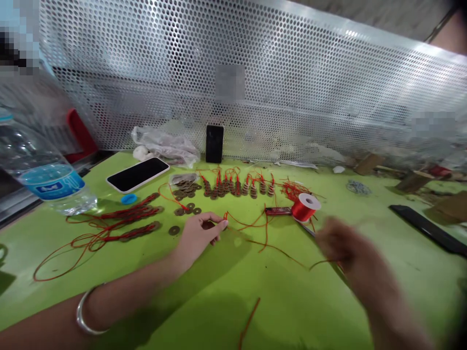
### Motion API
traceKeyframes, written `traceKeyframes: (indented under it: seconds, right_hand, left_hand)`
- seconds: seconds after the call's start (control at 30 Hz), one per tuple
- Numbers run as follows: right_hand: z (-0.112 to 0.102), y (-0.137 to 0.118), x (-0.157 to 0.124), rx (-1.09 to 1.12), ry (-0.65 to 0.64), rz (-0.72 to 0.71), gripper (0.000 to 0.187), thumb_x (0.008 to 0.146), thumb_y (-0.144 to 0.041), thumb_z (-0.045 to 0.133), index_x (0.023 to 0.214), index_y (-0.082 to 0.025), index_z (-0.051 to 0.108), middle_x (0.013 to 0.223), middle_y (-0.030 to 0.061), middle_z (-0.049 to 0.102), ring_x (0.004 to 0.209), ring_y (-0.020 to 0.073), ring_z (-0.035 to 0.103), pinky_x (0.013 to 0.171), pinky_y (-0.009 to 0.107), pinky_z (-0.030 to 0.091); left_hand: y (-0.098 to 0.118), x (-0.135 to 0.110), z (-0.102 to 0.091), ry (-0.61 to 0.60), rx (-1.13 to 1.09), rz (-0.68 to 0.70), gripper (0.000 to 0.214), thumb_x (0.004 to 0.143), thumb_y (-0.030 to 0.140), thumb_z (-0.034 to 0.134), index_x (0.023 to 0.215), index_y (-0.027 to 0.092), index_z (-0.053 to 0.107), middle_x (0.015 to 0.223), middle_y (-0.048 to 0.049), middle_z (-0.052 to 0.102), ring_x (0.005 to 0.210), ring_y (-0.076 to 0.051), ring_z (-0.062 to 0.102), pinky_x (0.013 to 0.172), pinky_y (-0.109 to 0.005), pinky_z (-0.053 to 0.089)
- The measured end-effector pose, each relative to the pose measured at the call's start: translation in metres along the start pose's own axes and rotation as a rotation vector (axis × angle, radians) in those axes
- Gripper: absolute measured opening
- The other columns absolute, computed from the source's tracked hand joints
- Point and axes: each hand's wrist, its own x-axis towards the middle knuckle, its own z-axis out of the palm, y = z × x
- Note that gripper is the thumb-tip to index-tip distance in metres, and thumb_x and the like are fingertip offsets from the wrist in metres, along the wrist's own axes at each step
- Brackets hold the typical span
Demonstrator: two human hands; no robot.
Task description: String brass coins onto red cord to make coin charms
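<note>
My left hand [204, 231] is closed in a pinch on a small loop of red cord [225, 216] over the middle of the green table. Thin strands [270, 245] trail from there toward the right. My right hand [337, 243] is smeared by motion, so its fingers cannot be made out. A metal blade [307, 230] shows beside it, and a dark strand crosses near its underside. Behind my right hand stands a spool of red thread [305, 206], touching a red and black lighter-like piece [278, 211]. A loose round coin [174, 230] lies left of my left hand.
Strung coins [237, 187] stand in a row at the back, beside a coin pile [185, 187]. Corded coin strings [131, 214] lie left. Around them are a flat phone [138, 174], upright phone [215, 144], water bottle [47, 180], blue cap [129, 199] and black bar [425, 228].
</note>
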Motion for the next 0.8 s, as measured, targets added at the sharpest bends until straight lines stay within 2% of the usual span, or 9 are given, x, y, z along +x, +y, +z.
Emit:
traceKeyframes:
  seconds: [0.03,0.1,0.2,0.37,0.6,0.8]
  right_hand:
    - [0.012,-0.007,0.003,0.001,-0.040,-0.001,0.036,0.094,-0.045,0.030,0.073,-0.023,0.049,0.060,0.0020,0.052,0.053,0.0152,0.049,0.048,0.027,0.040]
    - [0.034,-0.021,0.009,-0.020,-0.323,0.005,0.035,0.094,-0.042,0.032,0.069,-0.022,0.044,0.059,0.0003,0.051,0.052,0.0135,0.046,0.050,0.026,0.037]
    - [0.060,-0.029,0.017,-0.081,-0.487,0.034,0.032,0.095,-0.039,0.031,0.069,-0.021,0.038,0.059,-0.0021,0.046,0.052,0.0127,0.042,0.050,0.025,0.030]
    - [0.074,-0.016,0.023,-0.033,-0.498,0.099,0.031,0.095,-0.035,0.027,0.069,-0.021,0.035,0.062,-0.0025,0.043,0.057,0.0126,0.041,0.051,0.024,0.026]
    - [0.067,-0.014,0.021,0.030,-0.424,0.080,0.035,0.095,-0.038,0.028,0.065,-0.021,0.028,0.058,-0.0047,0.032,0.053,0.0109,0.032,0.050,0.024,0.025]
    - [0.063,-0.012,0.019,0.008,-0.381,0.032,0.034,0.096,-0.038,0.028,0.066,-0.021,0.030,0.059,-0.0043,0.034,0.053,0.0108,0.034,0.051,0.023,0.027]
  left_hand:
    - [0.000,0.000,0.000,-0.014,-0.002,0.006,0.030,0.066,0.041,0.065,0.072,0.013,0.058,0.045,0.0039,0.054,0.042,-0.010,0.046,0.045,-0.022,0.038]
    - [0.001,-0.001,0.000,-0.044,-0.002,0.020,0.030,0.066,0.041,0.066,0.071,0.013,0.057,0.045,0.0042,0.053,0.042,-0.010,0.045,0.044,-0.021,0.036]
    - [0.002,-0.001,0.001,-0.092,-0.004,0.040,0.029,0.065,0.040,0.066,0.070,0.013,0.057,0.045,0.0043,0.052,0.043,-0.010,0.045,0.045,-0.021,0.034]
    - [-0.001,-0.002,0.003,-0.138,0.003,0.064,0.029,0.065,0.041,0.066,0.068,0.013,0.058,0.047,0.0035,0.053,0.043,-0.010,0.046,0.044,-0.021,0.031]
    - [-0.002,-0.001,0.004,-0.109,-0.050,0.034,0.030,0.064,0.042,0.066,0.068,0.014,0.058,0.043,0.0052,0.050,0.039,-0.009,0.043,0.041,-0.020,0.032]
    - [-0.001,0.000,0.004,-0.102,-0.089,0.020,0.030,0.062,0.043,0.067,0.066,0.014,0.059,0.041,0.0052,0.050,0.038,-0.008,0.042,0.041,-0.018,0.031]
